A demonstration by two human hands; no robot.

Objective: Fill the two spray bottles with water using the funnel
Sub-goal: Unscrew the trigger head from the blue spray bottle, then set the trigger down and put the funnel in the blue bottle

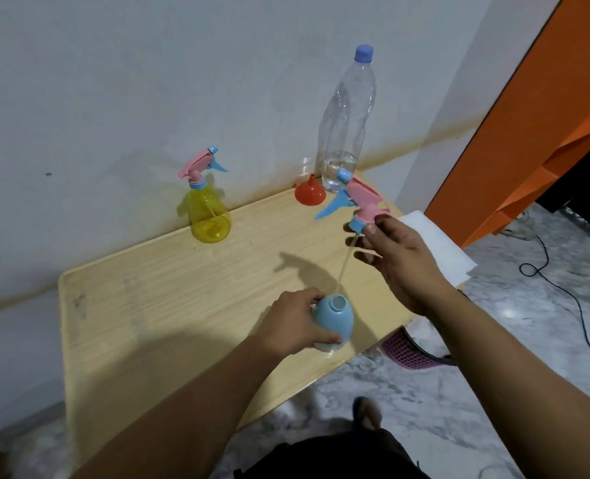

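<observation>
Counting two spray bottles [209, 216] [332, 321], one funnel [309, 193].

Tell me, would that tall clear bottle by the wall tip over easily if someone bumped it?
Probably yes. The tall clear bottle is narrow and holds only a little water at the bottom, so it likely feels light. That water gives slight ballast, but a knock near the cap could topple it. The thin plastic probably dents when squeezed.
</observation>
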